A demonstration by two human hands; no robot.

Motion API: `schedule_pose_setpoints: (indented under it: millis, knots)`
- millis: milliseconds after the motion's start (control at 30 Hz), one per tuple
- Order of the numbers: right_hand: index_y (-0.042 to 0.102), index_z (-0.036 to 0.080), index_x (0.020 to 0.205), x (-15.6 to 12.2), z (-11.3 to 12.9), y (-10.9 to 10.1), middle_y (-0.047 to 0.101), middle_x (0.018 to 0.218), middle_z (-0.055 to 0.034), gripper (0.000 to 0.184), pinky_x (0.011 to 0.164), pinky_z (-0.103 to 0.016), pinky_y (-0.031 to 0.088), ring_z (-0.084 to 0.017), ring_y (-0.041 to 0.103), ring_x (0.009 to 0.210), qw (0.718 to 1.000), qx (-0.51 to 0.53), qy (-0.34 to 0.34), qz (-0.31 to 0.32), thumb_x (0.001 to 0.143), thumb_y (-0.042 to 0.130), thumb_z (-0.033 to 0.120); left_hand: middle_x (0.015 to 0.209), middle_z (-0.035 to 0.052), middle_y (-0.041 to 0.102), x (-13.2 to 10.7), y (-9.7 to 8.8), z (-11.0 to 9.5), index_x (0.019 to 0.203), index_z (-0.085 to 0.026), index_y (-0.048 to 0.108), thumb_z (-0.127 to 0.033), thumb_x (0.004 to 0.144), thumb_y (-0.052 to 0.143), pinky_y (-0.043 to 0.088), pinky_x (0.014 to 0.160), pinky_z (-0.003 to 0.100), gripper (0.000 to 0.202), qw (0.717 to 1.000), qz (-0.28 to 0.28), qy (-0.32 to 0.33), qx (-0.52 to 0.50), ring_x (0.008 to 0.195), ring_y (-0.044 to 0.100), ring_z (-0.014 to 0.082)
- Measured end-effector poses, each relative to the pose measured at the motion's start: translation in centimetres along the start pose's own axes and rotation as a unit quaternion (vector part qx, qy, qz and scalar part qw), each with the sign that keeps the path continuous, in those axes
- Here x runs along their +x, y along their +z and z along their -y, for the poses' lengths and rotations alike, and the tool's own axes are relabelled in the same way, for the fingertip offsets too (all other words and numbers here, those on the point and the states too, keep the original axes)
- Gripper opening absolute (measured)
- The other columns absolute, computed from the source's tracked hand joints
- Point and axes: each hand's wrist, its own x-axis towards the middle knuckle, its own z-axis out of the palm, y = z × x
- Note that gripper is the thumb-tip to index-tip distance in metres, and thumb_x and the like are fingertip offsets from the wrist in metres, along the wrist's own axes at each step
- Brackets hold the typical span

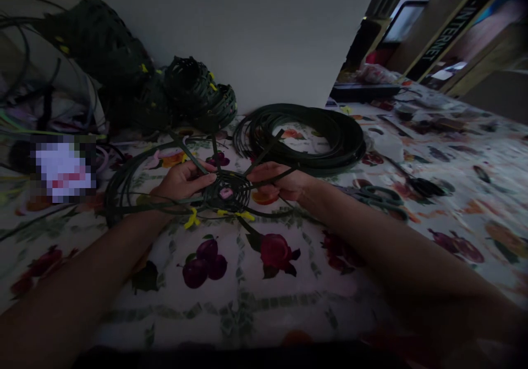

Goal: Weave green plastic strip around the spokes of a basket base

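A round woven base of dark green strips (237, 196) lies over the tablecloth in front of me, with loose strip ends spreading out from it like spokes. My left hand (183, 182) pinches its left edge between thumb and fingers. On the opposite side my right hand (282, 181) is closed on the rim and a strip there; its fingertips are partly hidden. Yellow ties (192, 219) show along the near edge of the weave. A long loop of strip (119, 185) curves away behind my left wrist.
Behind it lies a thick coil of dark strip (346, 143). Several dark woven baskets (187, 83) stand against the pale wall at the back left. Scissors (383, 196) rest beside my right forearm, near a black-handled tool (427, 186). The fruit-patterned tablecloth (165, 319) covers the table.
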Motion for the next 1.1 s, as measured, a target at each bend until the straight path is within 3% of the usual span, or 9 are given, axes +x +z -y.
schedule_pose_setpoints:
  millis: [200,300,633,767,967,1100]
  knots:
    - [0.048,0.016,0.066,-0.2,0.5,0.2,0.033,0.043,0.0068,0.019,0.033,-0.015,0.017,-0.004,0.019,0.036,0.998,-0.032,-0.011,-0.061,0.081,0.056,0.008,0.095,0.0048,0.072,0.2,-1.0,0.1,0.1,-0.022,0.07,-0.042,0.063,0.085,0.057,0.062,0.028,0.045,0.998,0.05,-0.036,0.009,0.077,0.07,0.0205]
    - [0.048,0.016,0.064,-0.2,0.6,0.3,0.032,0.042,0.0067,0.02,0.033,-0.015,0.018,-0.004,0.02,0.037,0.996,-0.043,-0.017,-0.074,0.082,0.055,0.008,0.101,0.0063,0.072,0.2,-1.3,0.3,0.101,-0.023,0.07,-0.04,0.066,0.083,0.058,0.068,0.03,0.042,0.997,0.071,-0.013,0.011,0.085,0.071,0.0227]
    - [0.044,0.017,0.059,0.0,0.5,0.5,0.032,0.04,0.006,0.028,0.033,-0.017,0.019,-0.004,0.021,0.035,0.993,-0.064,-0.025,-0.092,0.086,0.051,0.013,0.095,0.0079,0.074,0.0,-0.5,0.1,0.094,-0.021,0.067,-0.037,0.067,0.081,0.059,0.064,0.031,0.034,0.998,0.048,-0.026,-0.029,0.08,0.072,0.0232]
    - [0.048,0.016,0.063,0.0,0.5,0.5,0.034,0.04,0.0066,0.023,0.034,-0.017,0.021,-0.004,0.023,0.035,0.993,-0.067,-0.025,-0.097,0.085,0.054,0.012,0.091,0.0068,0.074,-0.1,-0.4,0.2,0.092,-0.02,0.069,-0.039,0.069,0.081,0.059,0.062,0.031,0.033,0.995,0.045,-0.062,-0.06,0.074,0.072,0.0218]
    - [0.053,0.015,0.064,-0.4,0.7,0.6,0.036,0.041,0.0059,0.019,0.035,-0.019,0.02,-0.005,0.024,0.036,0.99,-0.098,-0.056,-0.081,0.082,0.055,0.013,0.103,0.0077,0.075,-0.2,-0.5,-0.1,0.094,-0.021,0.071,-0.038,0.072,0.082,0.059,0.073,0.028,0.029,0.982,0.078,-0.151,-0.077,0.089,0.072,0.0223]
    - [0.059,0.013,0.066,-0.7,0.9,0.7,0.044,0.053,0.0031,0.01,0.039,-0.02,0.023,-0.005,0.03,0.043,0.982,-0.153,-0.073,-0.083,0.071,0.06,0.004,0.084,0.0043,0.074,-0.8,0.1,-1.3,0.09,-0.019,0.071,-0.034,0.07,0.083,0.054,0.059,0.023,0.027,0.984,0.1,-0.146,-0.014,0.069,0.069,0.017]
